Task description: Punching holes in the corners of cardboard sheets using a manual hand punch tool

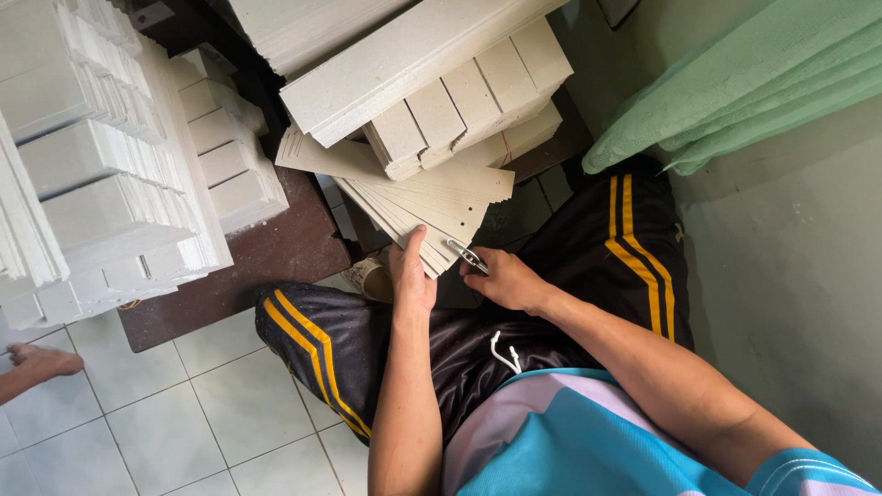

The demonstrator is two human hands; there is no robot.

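My left hand (411, 273) grips the near edge of a fanned stack of flat grey cardboard sheets (432, 207) with small punched holes. My right hand (503, 278) holds a small metal tool (467, 255) against the corner of the same stack. Both hands rest above my lap, over black trousers with yellow stripes (634, 248).
Bundles of folded grey cardboard pieces (469, 101) lie on a dark brown low table (276, 257). Tall stacks of white cardboard (92, 156) stand at left. A green cloth (753, 83) hangs at right. Another person's bare foot (41, 363) rests on the tiled floor.
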